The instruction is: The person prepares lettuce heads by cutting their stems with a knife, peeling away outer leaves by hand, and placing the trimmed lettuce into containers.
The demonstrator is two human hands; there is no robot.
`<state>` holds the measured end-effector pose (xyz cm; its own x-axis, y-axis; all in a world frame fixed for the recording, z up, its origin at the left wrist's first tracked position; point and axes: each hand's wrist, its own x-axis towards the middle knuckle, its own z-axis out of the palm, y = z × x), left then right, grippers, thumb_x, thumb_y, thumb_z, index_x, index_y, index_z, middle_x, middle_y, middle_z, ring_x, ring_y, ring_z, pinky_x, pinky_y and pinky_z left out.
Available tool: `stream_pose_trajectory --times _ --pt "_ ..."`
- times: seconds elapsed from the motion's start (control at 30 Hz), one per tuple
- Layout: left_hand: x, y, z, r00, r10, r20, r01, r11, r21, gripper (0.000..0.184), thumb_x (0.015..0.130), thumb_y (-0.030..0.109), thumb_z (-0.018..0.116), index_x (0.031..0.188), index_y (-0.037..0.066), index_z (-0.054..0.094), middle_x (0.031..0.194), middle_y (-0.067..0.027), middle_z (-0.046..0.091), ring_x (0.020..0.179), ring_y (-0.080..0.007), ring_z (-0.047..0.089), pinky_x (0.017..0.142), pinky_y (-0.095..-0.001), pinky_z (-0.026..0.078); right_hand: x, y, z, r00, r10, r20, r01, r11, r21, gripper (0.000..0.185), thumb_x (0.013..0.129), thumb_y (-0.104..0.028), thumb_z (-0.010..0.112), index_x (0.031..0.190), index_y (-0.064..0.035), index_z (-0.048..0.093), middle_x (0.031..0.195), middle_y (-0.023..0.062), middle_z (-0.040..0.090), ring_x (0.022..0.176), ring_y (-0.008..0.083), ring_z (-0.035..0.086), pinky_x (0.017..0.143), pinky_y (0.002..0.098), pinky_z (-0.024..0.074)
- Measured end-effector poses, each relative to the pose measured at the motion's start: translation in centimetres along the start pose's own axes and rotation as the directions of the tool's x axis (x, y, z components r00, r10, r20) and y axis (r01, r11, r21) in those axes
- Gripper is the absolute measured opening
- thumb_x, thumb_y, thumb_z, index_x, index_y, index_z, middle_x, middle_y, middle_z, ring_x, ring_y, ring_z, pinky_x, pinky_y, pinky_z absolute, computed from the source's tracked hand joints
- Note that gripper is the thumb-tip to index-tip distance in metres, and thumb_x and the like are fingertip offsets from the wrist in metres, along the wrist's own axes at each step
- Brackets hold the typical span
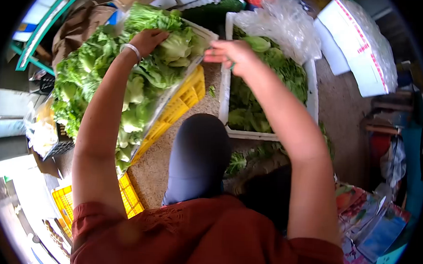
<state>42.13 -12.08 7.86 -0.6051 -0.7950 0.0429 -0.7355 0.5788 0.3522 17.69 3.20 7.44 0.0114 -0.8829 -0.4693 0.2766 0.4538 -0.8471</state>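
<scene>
My left hand (pixel 150 40), with a pale band at the wrist, rests on a big heap of light green lettuce (pixel 137 91). Its fingers curl over a head at the top of the heap, and their tips are partly hidden among the leaves. My right hand (pixel 231 55) is in the air between the heap and a white foam box (pixel 224 95), slightly blurred, fingers apart and pointing left, with nothing seen in it. Darker leafy greens (pixel 246 98) fill the box.
Yellow crates (pixel 172 116) stand under the lettuce. Clear plastic (pixel 284 29) covers the foam box's back corner. A white box (pixel 356 48) stands at the back right. Loose leaves (pixel 237 162) lie on the floor near my knee. Printed cartons (pixel 358 218) are at the lower right.
</scene>
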Motion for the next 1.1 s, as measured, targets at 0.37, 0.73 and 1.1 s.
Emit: stream_pose_trajectory --times 0.37,0.73,1.1 --pt "3.3 18.7 1.2 0.960 0.279 -0.024 -0.280 0.960 -0.018 0.030 0.078 0.029 0.061 0.096 0.005 0.062 0.091 -0.0119 0.063 0.085 -0.0235 0.061 0.075 -0.0321 0.048 -14.5 5.4 -24.2 0.761 0.098 -0.642 -0.428 0.819 -0.382 0.032 0.090 -0.024 0.042 0.116 -0.0056 0.050 0.098 0.0080 0.061 0.074 0.0135 0.060 0.048 0.0244 0.0347" --pt "6.3 32.4 26.0 0.867 0.134 0.480 0.003 0.962 -0.274 0.030 0.073 0.020 0.060 0.098 0.004 0.060 0.096 -0.0122 0.061 0.088 -0.0244 0.059 0.077 -0.0328 0.047 -17.8 13.5 -28.2 0.744 0.129 -0.656 -0.208 0.977 -0.043 0.028 0.088 -0.018 0.045 0.110 -0.0056 0.055 0.087 0.0043 0.063 0.059 0.0083 0.055 0.044 0.0222 0.0315" --pt "13.0 40.2 31.7 0.830 0.371 0.418 -0.544 0.707 0.453 0.069 0.076 0.012 0.059 0.135 0.029 0.026 0.143 -0.0067 0.017 0.131 -0.0249 0.020 0.101 -0.0476 0.027 -16.8 16.3 -27.0 0.702 0.034 -0.711 0.236 0.931 0.278 0.021 0.084 -0.013 0.052 0.101 -0.0021 0.059 0.077 0.0045 0.063 0.055 0.0059 0.051 0.043 0.0169 0.0305"
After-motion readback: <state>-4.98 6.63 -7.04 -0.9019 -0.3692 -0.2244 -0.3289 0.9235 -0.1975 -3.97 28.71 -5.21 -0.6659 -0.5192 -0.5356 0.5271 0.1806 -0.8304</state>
